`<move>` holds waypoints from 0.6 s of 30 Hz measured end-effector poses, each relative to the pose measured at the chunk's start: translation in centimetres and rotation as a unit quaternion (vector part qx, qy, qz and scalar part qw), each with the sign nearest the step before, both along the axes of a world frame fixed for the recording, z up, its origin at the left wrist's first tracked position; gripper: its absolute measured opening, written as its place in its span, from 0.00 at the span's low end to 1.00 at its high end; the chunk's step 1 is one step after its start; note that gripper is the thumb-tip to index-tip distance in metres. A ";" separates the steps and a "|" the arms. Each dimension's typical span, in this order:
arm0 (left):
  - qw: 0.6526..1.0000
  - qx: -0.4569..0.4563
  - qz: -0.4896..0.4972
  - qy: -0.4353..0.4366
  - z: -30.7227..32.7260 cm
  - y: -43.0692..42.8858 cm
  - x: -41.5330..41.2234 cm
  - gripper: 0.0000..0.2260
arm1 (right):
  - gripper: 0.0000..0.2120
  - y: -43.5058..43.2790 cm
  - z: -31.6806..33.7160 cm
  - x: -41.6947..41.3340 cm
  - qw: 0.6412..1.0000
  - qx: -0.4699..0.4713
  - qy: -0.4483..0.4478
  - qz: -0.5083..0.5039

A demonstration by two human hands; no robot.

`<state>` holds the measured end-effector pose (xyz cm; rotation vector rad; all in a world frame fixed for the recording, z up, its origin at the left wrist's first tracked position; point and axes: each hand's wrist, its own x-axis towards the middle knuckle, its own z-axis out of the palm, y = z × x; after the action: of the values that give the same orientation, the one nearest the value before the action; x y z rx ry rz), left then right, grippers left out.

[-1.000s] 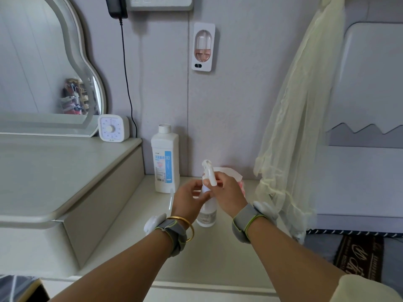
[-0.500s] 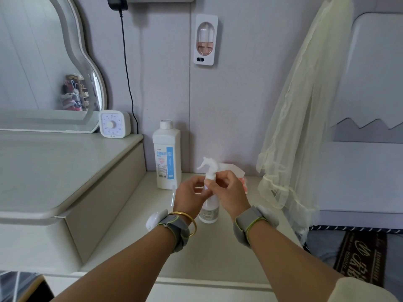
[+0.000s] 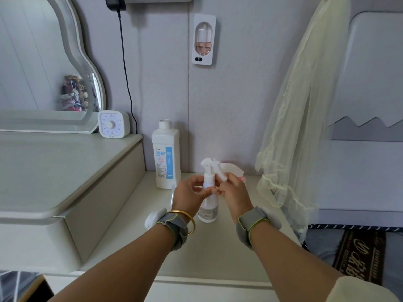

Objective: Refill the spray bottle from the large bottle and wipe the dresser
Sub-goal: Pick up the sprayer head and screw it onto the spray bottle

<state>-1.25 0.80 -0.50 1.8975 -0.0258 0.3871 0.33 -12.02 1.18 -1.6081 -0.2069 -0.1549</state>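
Head view: spray bottle (image 3: 209,205) stands on low dresser top (image 3: 135,216), near front of large bottle (image 3: 166,156) by wall. Left hand (image 3: 189,196) pinches bottle neck, fingers curled tight. Right hand (image 3: 233,192) grips spray head (image 3: 210,165), fingers closed round it. Likely step: twist head off. Tip: hold neck firm, turn head slow, keep bottle upright, lift tube straight out. Large bottle cap on. Cloth not clear.

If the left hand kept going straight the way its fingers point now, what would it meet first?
The left hand points right, toward the spray bottle; its fingertips already look in contact with the neck, so it would press against the bottle first, then likely the right hand just beyond.
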 end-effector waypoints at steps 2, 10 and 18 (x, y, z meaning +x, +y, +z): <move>1.000 0.004 0.002 -0.001 0.0 0.0 0.1 0.21 | 0.10 -0.1 -0.1 -0.1 0.999 0.034 0.020 -0.002; 1.000 -0.002 0.006 0.002 0.0 0.0 0.1 0.24 | 0.12 -0.1 -0.5 -0.1 0.997 0.068 0.023 0.019; 1.000 -0.008 -0.007 -0.002 0.2 0.1 -0.2 0.19 | 0.13 0.0 -0.4 0.1 0.997 0.072 0.023 0.022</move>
<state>-1.44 0.88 -0.33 1.8798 -0.0385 0.3811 0.41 -12.02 0.82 -1.4615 -0.1914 -0.0965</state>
